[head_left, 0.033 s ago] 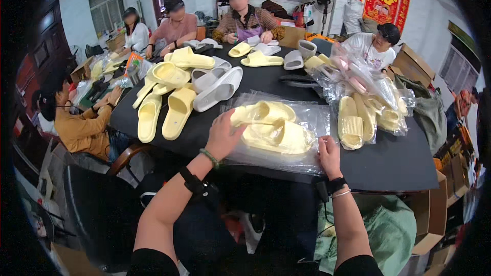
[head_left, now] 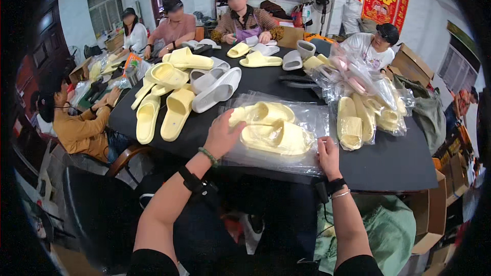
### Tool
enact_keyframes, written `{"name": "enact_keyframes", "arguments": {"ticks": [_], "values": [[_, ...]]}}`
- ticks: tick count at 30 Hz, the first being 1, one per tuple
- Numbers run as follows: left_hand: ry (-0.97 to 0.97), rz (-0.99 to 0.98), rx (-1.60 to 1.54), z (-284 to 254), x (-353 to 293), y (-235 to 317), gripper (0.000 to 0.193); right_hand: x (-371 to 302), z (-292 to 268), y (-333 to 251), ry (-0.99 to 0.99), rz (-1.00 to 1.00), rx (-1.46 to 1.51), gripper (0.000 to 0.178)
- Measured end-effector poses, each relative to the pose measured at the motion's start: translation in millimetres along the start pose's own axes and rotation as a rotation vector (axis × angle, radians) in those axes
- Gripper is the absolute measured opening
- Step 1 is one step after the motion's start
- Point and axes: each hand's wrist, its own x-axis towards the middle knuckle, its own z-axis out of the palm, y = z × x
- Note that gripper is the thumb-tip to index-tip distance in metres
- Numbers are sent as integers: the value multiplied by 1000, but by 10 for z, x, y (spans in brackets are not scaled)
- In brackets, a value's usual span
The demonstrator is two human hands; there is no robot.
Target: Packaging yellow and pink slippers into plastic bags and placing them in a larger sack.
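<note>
A pair of pale yellow slippers (head_left: 279, 137) lies inside a clear plastic bag (head_left: 318, 117) on the table in front of me. Against the bag's left end rests my left hand (head_left: 222, 138), its thumb spread away from the fingers beside the upper slipper. At the lower right edge of the bag, my right hand (head_left: 328, 156) has its fingers closed on the plastic. Several loose yellow slippers (head_left: 178, 112) and grey slippers (head_left: 217, 91) are heaped to the left of the bag.
Bagged slippers (head_left: 353, 122) are piled at the right on the black table (head_left: 394, 168). More loose slippers (head_left: 261, 60) lie toward the far side. Several people sit around, one in an orange-brown top (head_left: 84, 125) at left. A green sack (head_left: 378, 230) stands below the table's right edge.
</note>
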Motion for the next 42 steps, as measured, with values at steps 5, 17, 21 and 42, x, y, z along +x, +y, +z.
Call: {"name": "enact_keyframes", "arguments": {"ticks": [5,17,21,42], "values": [[-225,-251,-396,-45,256,99,50,-58,-51,-111,24,14,-25,18],[-303,-234,-397,-163,15,194,24,-38,-42,-307,-19,91,9,16],[-402,-387,-481,-238,61,252,30,-33,-60,-328,-24,81,-2,16],[-562,-150,-304,395,284,292,22,-100,-171,-318,-1,158,89,14]]}}
